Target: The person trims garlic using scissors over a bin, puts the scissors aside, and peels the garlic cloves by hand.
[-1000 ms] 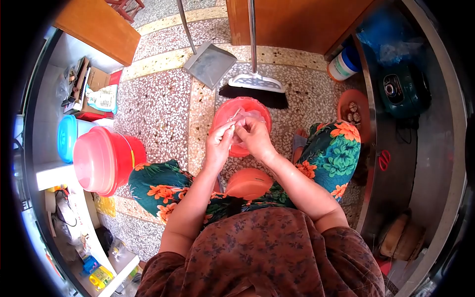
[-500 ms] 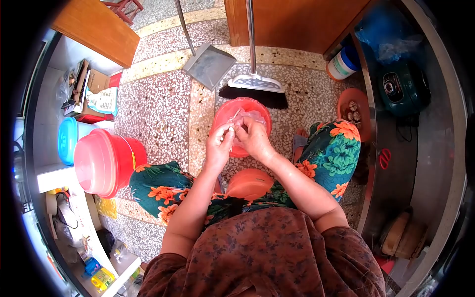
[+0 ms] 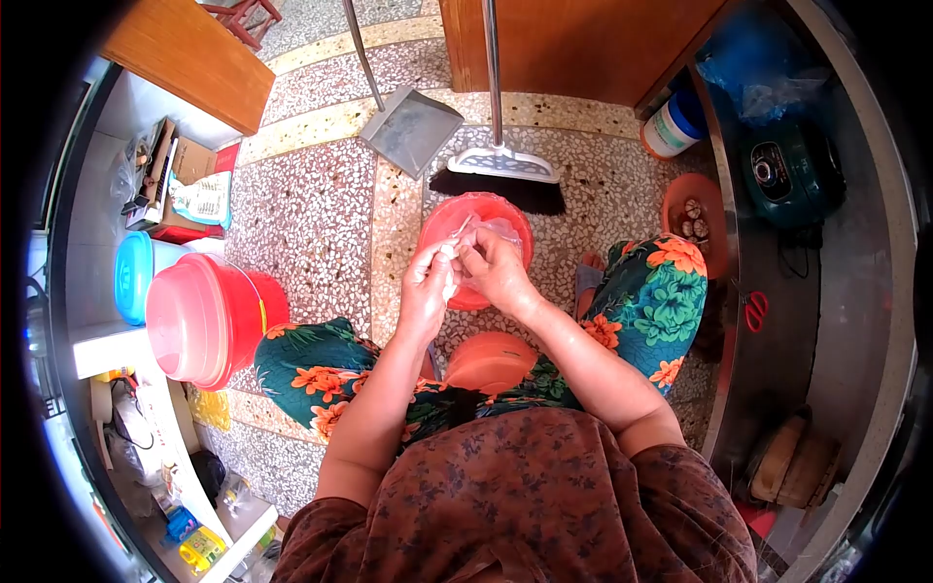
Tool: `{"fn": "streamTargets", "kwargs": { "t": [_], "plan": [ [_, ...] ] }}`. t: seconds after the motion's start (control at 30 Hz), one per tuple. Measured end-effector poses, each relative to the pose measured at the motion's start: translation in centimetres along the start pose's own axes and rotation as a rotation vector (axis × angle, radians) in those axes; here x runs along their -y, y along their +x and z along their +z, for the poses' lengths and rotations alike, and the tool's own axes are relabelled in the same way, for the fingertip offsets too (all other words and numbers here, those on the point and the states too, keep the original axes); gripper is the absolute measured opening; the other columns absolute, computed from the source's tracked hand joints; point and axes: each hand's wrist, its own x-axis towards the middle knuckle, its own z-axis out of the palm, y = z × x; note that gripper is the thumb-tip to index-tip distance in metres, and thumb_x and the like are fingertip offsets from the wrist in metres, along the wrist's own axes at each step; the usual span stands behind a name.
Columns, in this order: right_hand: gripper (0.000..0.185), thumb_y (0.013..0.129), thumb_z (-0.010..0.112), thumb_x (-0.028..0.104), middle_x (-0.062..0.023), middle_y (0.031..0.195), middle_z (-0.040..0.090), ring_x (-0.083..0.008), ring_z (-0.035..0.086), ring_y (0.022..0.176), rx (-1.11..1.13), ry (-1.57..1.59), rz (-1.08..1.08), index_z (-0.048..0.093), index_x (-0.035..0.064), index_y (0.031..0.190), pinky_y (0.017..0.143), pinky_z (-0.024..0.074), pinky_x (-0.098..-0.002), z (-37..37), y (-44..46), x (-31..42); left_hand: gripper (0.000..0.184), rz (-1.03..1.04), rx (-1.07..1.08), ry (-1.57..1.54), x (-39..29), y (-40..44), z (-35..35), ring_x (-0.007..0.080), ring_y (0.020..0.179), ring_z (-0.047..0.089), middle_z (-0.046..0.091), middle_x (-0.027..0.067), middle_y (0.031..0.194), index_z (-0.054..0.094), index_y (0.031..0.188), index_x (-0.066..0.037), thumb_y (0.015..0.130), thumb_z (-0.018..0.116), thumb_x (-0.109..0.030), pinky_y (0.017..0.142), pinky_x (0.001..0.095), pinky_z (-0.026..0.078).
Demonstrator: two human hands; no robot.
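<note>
My left hand [image 3: 425,288] is closed, its fingertips pinching a small whitish piece [image 3: 447,251] that looks like garlic, with a thin pale stalk [image 3: 465,225] sticking up. Against it, the fingers of my right hand [image 3: 498,270] are pinched together, touching the same piece; exactly what lies between them is hidden. Both hands are over a red basin [image 3: 525,231], which has crumpled clear plastic inside. Below my wrists, between the legs, stands an orange-red container [image 3: 491,361].
A broom [image 3: 505,163] and grey dustpan [image 3: 413,128] stand just beyond the basin. To the right, a reddish bowl [image 3: 673,202] holds several garlic-like bulbs [image 3: 693,219]; red-handled scissors [image 3: 755,311] hang beside the shelf. A lidded red bucket [image 3: 199,316] sits at left.
My left hand has shifted and turned slightly, its fingers rising a little around the whitish piece. My right hand is nearly unchanged, and the surroundings are the same.
</note>
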Motion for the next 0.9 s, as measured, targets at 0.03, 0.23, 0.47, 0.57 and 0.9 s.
{"fn": "streamTargets", "kwargs": {
  "t": [0.03,0.23,0.47,0.57,0.9],
  "plan": [
    [0.013,0.09,0.055,0.01,-0.0075,0.071,0.062,-0.0118,0.056,0.063,0.006,0.056,0.018,0.057,-0.0013,0.085,0.058,0.0463,-0.029,0.1,0.0,-0.2,0.025,-0.004,0.007,-0.018,0.0,0.0,-0.1,0.0098,0.068,0.052,0.059,0.0046,0.085,0.057,0.115,-0.002,0.098,0.047,-0.017,0.056,0.0218,0.043],
    [0.013,0.092,0.048,0.01,-0.0044,0.082,0.061,-0.008,0.057,0.074,0.077,0.008,0.071,0.055,-0.0012,0.092,0.067,0.0491,-0.0251,-0.4,0.1,-0.5,0.024,-0.002,0.006,-0.046,-0.1,0.0,0.0,0.0076,0.067,0.049,0.057,0.0032,0.084,0.057,0.113,-0.003,0.098,0.046,-0.018,0.053,0.0195,0.038],
    [0.012,0.09,0.052,0.01,-0.0071,0.073,0.06,-0.0113,0.056,0.067,0.012,0.11,0.088,0.054,-0.0004,0.084,0.061,0.0467,-0.0273,-0.1,0.1,-0.3,0.024,-0.043,0.006,-0.11,-0.1,0.0,-0.3,0.008,0.067,0.05,0.055,0.0025,0.084,0.056,0.113,-0.005,0.099,0.044,-0.021,0.054,0.0196,0.04],
    [0.011,0.091,0.05,0.009,-0.0057,0.075,0.058,-0.0107,0.055,0.066,0.02,0.188,0.108,0.052,0.0004,0.085,0.061,0.0468,-0.026,0.1,0.1,-0.3,0.026,-0.059,0.018,-0.145,-0.4,-0.1,-0.2,0.0081,0.068,0.05,0.055,0.0023,0.083,0.056,0.113,-0.004,0.099,0.043,-0.023,0.055,0.02,0.041],
    [0.012,0.095,0.043,0.01,-0.0069,0.085,0.062,-0.0134,0.062,0.072,0.165,0.448,0.226,0.052,0.0024,0.096,0.07,0.0493,-0.0257,-0.5,0.3,-0.3,0.029,-0.11,0.035,-0.353,-1.3,-0.2,0.1,0.0097,0.07,0.05,0.052,0.0009,0.083,0.053,0.115,-0.003,0.099,0.042,-0.025,0.056,0.0208,0.041]
  ]
}}
